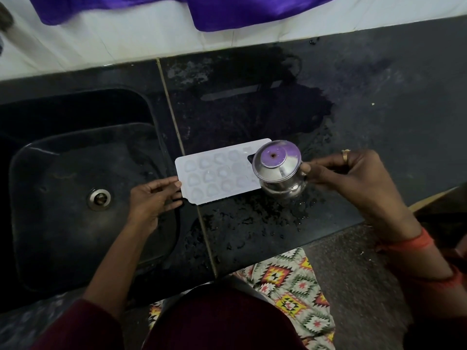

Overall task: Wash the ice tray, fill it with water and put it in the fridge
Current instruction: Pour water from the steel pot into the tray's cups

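Observation:
A white ice tray [214, 173] with several rounded wells lies flat on the wet black counter [366, 109], just right of the sink. My left hand [154, 198] grips the tray's left end, thumb on top. My right hand [353, 178] holds a small steel pot [278, 173] over the tray's right end, covering that corner. The pot's mouth faces up and reflects purple. Whether water is in the wells is hard to tell.
A black sink [63, 198] with a steel drain [99, 199] lies to the left. Water drops and a wet patch spread over the counter around the tray. White tiled wall and a purple cloth [227, 13] are behind. A patterned mat [290, 286] lies on the floor below.

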A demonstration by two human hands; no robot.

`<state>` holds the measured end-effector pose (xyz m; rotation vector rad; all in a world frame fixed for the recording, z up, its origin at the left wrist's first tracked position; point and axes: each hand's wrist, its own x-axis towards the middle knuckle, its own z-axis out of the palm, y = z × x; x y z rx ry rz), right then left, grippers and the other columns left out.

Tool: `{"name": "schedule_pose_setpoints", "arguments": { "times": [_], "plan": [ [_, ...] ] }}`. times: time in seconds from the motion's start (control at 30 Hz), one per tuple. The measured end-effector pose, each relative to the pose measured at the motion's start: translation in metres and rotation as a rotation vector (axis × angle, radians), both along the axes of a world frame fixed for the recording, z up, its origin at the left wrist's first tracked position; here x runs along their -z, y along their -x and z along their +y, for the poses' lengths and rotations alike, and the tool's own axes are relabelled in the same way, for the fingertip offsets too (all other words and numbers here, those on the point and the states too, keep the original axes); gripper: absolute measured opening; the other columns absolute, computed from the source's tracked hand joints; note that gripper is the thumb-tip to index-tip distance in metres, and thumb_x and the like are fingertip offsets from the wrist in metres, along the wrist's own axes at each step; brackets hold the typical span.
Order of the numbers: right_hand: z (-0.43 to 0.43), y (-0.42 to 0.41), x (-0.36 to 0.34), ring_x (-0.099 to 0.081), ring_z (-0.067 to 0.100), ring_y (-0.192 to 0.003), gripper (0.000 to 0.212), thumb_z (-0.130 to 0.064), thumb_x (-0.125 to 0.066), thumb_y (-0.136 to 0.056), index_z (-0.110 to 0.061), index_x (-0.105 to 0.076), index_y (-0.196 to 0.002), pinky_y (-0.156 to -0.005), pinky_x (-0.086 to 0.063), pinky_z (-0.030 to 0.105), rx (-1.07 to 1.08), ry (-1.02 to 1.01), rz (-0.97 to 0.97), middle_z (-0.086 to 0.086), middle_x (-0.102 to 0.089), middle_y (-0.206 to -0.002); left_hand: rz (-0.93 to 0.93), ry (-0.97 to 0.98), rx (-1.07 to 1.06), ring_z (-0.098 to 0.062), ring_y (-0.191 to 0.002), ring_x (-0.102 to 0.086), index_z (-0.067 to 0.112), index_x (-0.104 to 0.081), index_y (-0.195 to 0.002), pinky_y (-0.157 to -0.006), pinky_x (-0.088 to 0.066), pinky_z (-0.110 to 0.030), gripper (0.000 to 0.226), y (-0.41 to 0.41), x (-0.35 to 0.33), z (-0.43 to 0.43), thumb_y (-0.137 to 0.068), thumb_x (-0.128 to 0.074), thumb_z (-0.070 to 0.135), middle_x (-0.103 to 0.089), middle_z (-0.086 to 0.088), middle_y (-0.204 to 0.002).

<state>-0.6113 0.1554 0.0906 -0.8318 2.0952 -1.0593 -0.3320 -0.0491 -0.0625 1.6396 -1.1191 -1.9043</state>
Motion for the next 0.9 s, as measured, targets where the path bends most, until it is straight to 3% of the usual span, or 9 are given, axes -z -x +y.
{"name": "schedule_pose_setpoints", "arguments": {
  "times": [0.13,0.23,0.37,0.5,0.7,0.9],
  "plan": [
    [0.001,-0.004,0.003,-0.076,0.018,-0.071,0.039,-0.054,-0.080,-0.065,-0.022,-0.082,-0.088,-0.073,-0.061,0.037,-0.019,-0.041,0.034,-0.002,-0.079,-0.078,0.005,-0.003,0.004,-0.011,-0.067,-0.071,0.007,-0.075,-0.100,-0.060,-0.061,-0.024,0.014,-0.001,0.001,0.000,-0.086,-0.076,0.008,-0.076,-0.009,-0.085],
    [0.004,-0.004,0.006,-0.075,0.016,-0.068,0.041,-0.055,-0.079,-0.067,-0.021,-0.083,-0.089,-0.071,-0.061,0.037,-0.026,-0.064,0.086,-0.003,-0.078,-0.075,0.009,-0.009,0.003,-0.010,-0.066,-0.071,0.008,-0.075,-0.100,-0.059,-0.060,-0.023,0.014,-0.002,0.002,0.001,-0.086,-0.076,0.008,-0.076,-0.006,-0.082],
    [0.008,-0.003,0.009,-0.074,0.010,-0.068,0.038,-0.055,-0.079,-0.067,-0.024,-0.083,-0.088,-0.065,-0.057,0.031,-0.028,-0.108,0.137,-0.008,-0.077,-0.073,0.008,-0.013,-0.003,-0.010,-0.066,-0.072,0.008,-0.075,-0.098,-0.058,-0.060,-0.023,0.012,-0.003,0.002,0.001,-0.086,-0.076,0.008,-0.077,-0.005,-0.081],
    [0.009,-0.003,0.010,-0.069,-0.005,-0.065,0.036,-0.056,-0.078,-0.068,-0.027,-0.083,-0.089,-0.059,-0.048,0.013,-0.037,-0.150,0.197,-0.013,-0.077,-0.074,0.008,-0.010,-0.007,-0.009,-0.064,-0.071,0.009,-0.075,-0.097,-0.057,-0.060,-0.023,0.011,-0.002,0.002,0.002,-0.086,-0.076,0.008,-0.076,-0.003,-0.077],
    [0.010,-0.004,0.010,-0.066,-0.011,-0.062,0.030,-0.053,-0.079,-0.069,-0.030,-0.081,-0.087,-0.056,-0.045,0.005,-0.040,-0.166,0.240,-0.021,-0.072,-0.071,0.017,-0.005,-0.008,-0.008,-0.063,-0.071,0.008,-0.075,-0.097,-0.058,-0.060,-0.023,0.010,-0.001,0.001,0.002,-0.087,-0.075,0.007,-0.076,-0.002,-0.075],
    [0.010,-0.003,0.009,-0.067,-0.010,-0.064,0.031,-0.050,-0.081,-0.070,-0.025,-0.083,-0.089,-0.056,-0.045,0.004,-0.040,-0.186,0.249,-0.018,-0.073,-0.072,0.014,0.004,-0.003,-0.012,-0.068,-0.071,0.008,-0.074,-0.099,-0.060,-0.061,-0.023,0.012,-0.001,0.000,0.003,-0.087,-0.075,0.007,-0.075,-0.009,-0.087]
  ]
}}
